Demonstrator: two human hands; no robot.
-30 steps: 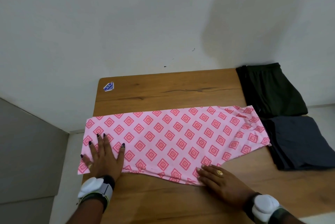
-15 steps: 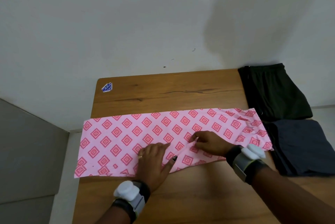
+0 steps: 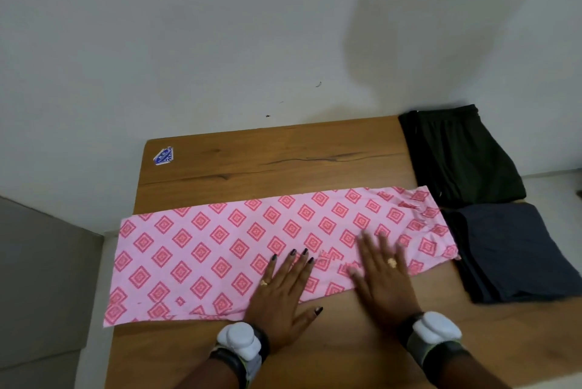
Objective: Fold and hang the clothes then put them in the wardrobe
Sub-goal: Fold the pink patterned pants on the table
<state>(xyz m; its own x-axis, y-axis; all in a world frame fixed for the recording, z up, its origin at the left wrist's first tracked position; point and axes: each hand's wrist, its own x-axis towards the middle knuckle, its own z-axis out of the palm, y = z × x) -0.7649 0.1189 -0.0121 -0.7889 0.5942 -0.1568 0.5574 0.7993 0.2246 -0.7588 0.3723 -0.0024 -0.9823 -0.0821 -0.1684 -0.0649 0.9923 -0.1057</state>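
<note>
Head view: shows pink diamond-print garment (image 3: 220, 247) laid as a long strip across the middle of the wooden table (image 3: 283, 152). Shows left hand (image 3: 283, 291) flat, fingers spread, pressing the strip near the table's front; right hand (image 3: 384, 275) nearer the table's right end, blurred, fingers straight, also flat on the cloth. At that right end, black folded garment (image 3: 463, 155) behind dark grey garment (image 3: 516, 256).

Left hand (image 3: 283, 291) flat, palm down, fingers straight and slightly spread, thumb out to the right. Right hand (image 3: 382, 275) flat just beside it, palm down, fingers straight, tips blurred. Both forearms reach in from below.
</note>
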